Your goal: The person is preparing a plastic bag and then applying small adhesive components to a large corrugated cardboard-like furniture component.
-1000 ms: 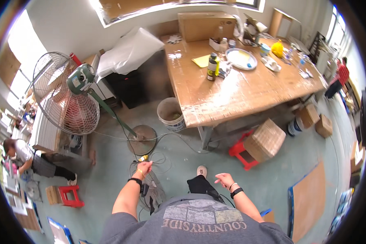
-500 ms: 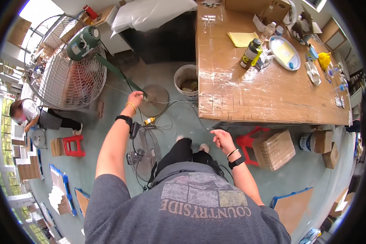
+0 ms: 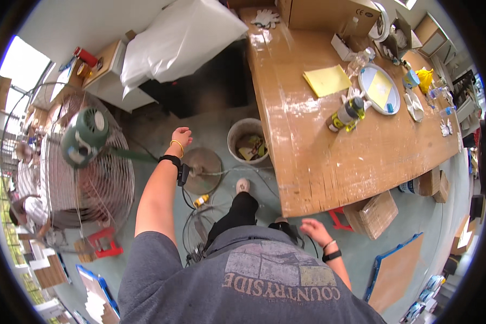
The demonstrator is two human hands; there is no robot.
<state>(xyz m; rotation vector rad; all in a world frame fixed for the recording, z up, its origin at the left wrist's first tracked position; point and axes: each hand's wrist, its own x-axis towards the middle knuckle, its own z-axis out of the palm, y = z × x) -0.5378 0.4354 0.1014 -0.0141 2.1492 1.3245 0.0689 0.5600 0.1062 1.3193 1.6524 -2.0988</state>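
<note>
Standing, judged as a walking step, beside one large brown film-wrapped table (image 3: 318, 178) at upper right of the frame. At left, one green-motored, wire-caged pedestal fan (image 3: 85, 135), with one round metal base (image 3: 202, 156) near centre. For any further stride, judged to call for foot clearance around one round whitish bucket (image 3: 242, 130) at centre and arm clearance at the table corner. On the table, one dark-and-yellow cylindrical bottle (image 3: 346, 115). Two hands, with nothing visible in either: left hand (image 3: 182, 136) near the base, with fingers loosely bent; right hand (image 3: 316, 231) just below the table corner, with fingers loosely curled. Cannot tell full closure in either.
</note>
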